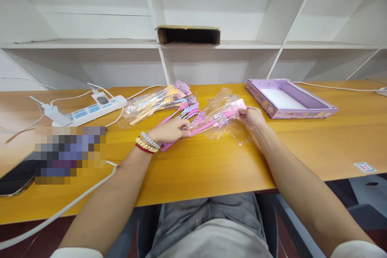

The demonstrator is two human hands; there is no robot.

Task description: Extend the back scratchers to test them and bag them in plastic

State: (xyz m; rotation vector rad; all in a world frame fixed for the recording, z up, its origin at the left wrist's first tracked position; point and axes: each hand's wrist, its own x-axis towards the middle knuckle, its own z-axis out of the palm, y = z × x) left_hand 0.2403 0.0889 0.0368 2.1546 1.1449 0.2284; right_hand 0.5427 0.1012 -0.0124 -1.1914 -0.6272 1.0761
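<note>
My left hand (pixel 173 130), wearing bracelets at the wrist, pinches the handle end of a pink back scratcher (pixel 203 128). My right hand (pixel 251 117) grips the other end, at a pink card (pixel 238 105) by the scratcher's head. Clear plastic bags (pixel 222 96) lie around and under this scratcher. Beside and partly behind my left hand rest more pink, purple and blue back scratchers (pixel 189 111), their lower handles partly hidden by the hand. Farther left, yellow back scratchers (pixel 151 107) lie in clear wrapping with printed cards (pixel 182 87).
A shallow purple box (pixel 302 113) stands at the back right. On the left are a white power strip (pixel 90 111) with plugs and cables, a phone (pixel 18 175) and a blurred-out item. A cardboard box (pixel 189 35) sits on the white shelf (pixel 250 44). A sticker (pixel 365 167) marks the right edge.
</note>
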